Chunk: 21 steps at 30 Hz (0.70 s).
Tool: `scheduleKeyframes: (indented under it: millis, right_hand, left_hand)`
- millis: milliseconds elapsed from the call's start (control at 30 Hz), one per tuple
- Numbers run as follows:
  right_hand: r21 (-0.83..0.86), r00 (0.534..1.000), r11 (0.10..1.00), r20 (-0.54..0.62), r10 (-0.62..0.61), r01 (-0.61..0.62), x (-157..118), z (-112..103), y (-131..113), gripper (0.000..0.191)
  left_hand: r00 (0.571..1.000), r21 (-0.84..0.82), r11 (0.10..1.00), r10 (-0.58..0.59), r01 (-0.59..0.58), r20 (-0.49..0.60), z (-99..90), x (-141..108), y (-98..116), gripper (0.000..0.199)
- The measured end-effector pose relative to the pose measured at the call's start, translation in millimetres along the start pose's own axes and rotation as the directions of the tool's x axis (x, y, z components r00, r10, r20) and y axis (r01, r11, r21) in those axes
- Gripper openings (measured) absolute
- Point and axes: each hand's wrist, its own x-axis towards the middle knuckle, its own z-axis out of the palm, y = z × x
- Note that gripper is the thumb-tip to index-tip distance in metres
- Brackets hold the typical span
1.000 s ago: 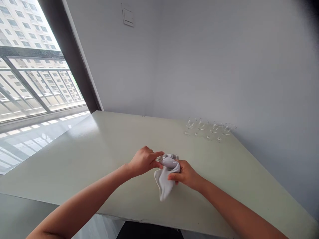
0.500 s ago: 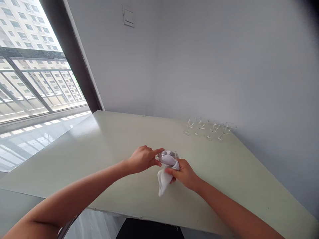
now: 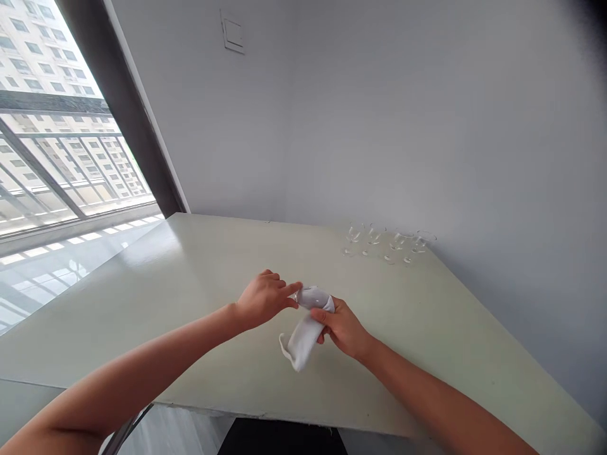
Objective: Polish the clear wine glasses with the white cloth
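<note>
- to the far left, a tall window [image 3: 52, 158] with a metal balcony railing [image 3: 71, 158] looks out on a pale apartment block [image 3: 42, 57], and its light falls across a glossy pale green table [image 3: 142, 297]
- the left hand [image 3: 263, 298] is out over the table, its fingers stretched toward the left end of a clear glass [image 3: 298, 296], index fingertip at the glass; the gap is narrow, but whether they grip it or only touch it i cannot tell
- the glass lies on its side, held above the table and mostly hidden inside a white cloth [image 3: 303, 338], with only a small glint of it showing at the left end
- since a moment ago, the cloth's loose end has swung from hanging down to trailing down and left, and its narrow tip now curls near the table top
- the right hand [image 3: 342, 328] closes around the cloth-covered glass, its thumb [image 3: 318, 317] pressed on the near side and its fingers tucked behind
- farther right, well apart from both hands, four stemmed glasses [image 3: 384, 243] stand in a row near the back edge of the table, against a grey wall [image 3: 427, 114]
</note>
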Motion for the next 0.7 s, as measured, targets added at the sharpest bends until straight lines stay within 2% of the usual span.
scheduleKeyframes:
  millis: [67,133,167,200,267,333,400,467,533,600,633,667,700]
  right_hand:
    - [-0.199,0.994,0.977,0.094,-0.058,0.076,-7.6,-0.9,-6.4,0.024]
    - [-0.304,0.985,0.946,0.158,-0.066,0.112,-10.9,-3.5,-9.7,0.021]
    - [-0.307,0.987,0.946,0.151,-0.055,0.099,-10.4,-4.8,-9.3,0.021]
    - [-0.278,0.993,0.958,0.112,-0.038,0.068,-8.5,-5.7,-7.6,0.022]
    - [-0.115,1.0,0.993,-0.022,0.013,-0.015,-2.5,-5.7,-1.5,0.025]
    - [0.104,0.989,0.992,-0.119,0.089,-0.077,2.8,-2.7,5.1,0.028]
    - [0.235,0.983,0.968,-0.134,0.127,-0.094,3.7,1.9,8.2,0.028]
    - [0.168,0.992,0.984,-0.099,0.083,-0.065,-0.6,5.3,5.8,0.026]
    - [-0.055,1.0,0.998,-0.008,-0.013,0.012,-7.3,4.8,-1.0,0.023]
    - [-0.27,0.991,0.958,0.114,-0.07,0.099,-11.6,0.7,-8.1,0.018]
    - [-0.32,0.985,0.94,0.154,-0.073,0.12,-11.7,-2.1,-10.2,0.017]
    - [-0.324,0.984,0.939,0.169,-0.064,0.117,-10.3,-4.6,-10.9,0.017]
    - [-0.287,0.987,0.954,0.153,-0.048,0.091,-7.5,-6.6,-9.9,0.018]
  left_hand:
    - [0.97,-0.266,0.957,-0.048,0.113,0.239,-9.5,-0.4,-4.6,0.041]
    - [0.896,-0.423,0.885,0.016,0.194,0.443,-14.1,-3.1,-5.9,0.045]
    - [0.887,-0.425,0.882,0.019,0.202,0.462,-13.5,-4.9,-5.0,0.046]
    - [0.911,-0.377,0.907,-0.015,0.185,0.413,-11.0,-6.7,-3.1,0.045]
    - [0.98,-0.18,0.978,-0.075,0.108,0.182,-2.7,-9.6,2.0,0.041]
    - [1.0,0.024,1.0,-0.017,0.018,-0.022,5.3,-10.5,6.4,0.039]
    - [0.998,0.092,0.995,0.031,-0.026,-0.055,8.1,-9.1,7.0,0.037]
    - [0.998,0.0,0.998,-0.062,0.062,-0.007,4.1,-6.6,3.3,0.039]
    - [0.97,-0.228,0.956,-0.14,0.184,0.196,-4.0,-4.8,-2.4,0.044]
    - [0.894,-0.446,0.845,-0.079,0.295,0.441,-11.1,-4.8,-6.0,0.05]
    - [0.858,-0.497,0.801,-0.038,0.332,0.512,-12.9,-5.5,-5.8,0.052]
    - [0.854,-0.5,0.794,-0.045,0.346,0.519,-13.3,-6.5,-4.1,0.053]
    - [0.885,-0.456,0.827,-0.101,0.329,0.455,-12.3,-7.6,-1.1,0.051]
